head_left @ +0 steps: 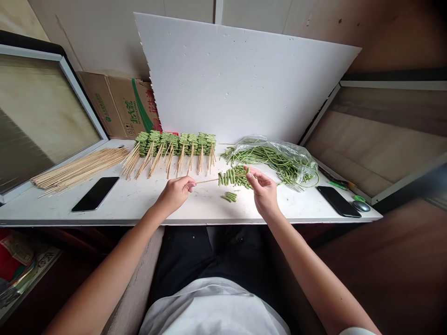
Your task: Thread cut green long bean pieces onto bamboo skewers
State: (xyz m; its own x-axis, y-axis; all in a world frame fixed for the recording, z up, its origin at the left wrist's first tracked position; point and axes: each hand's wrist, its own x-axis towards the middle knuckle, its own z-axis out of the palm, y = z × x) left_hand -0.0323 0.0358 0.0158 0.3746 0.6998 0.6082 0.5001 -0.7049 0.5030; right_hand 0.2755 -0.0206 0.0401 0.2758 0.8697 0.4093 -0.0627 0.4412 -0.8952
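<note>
Head cam check: your white shirt (209,309) and black trousers (209,253) fill the bottom middle of the frame. Just past them, at center, your left hand (173,195) has its fingers (190,185) clenched around the end of a bamboo skewer (207,180) pointing right. Your right hand (263,193) has its fingers (249,173) pinched on a long green bean (232,176) that zigzags along that skewer, held up over the desk (132,204). Right below sits a small clump of bean pieces (229,197). Farther up, you've got a row of loaded bean skewers (174,144), sticks toward you, with a bundle of bare skewers (80,170) to the left and a plastic bag of beans (275,160) to the right. One phone (95,194) lies left, another (338,201) right. Behind it all, a white foam board (240,79) leans beside a cardboard box (118,106).
</note>
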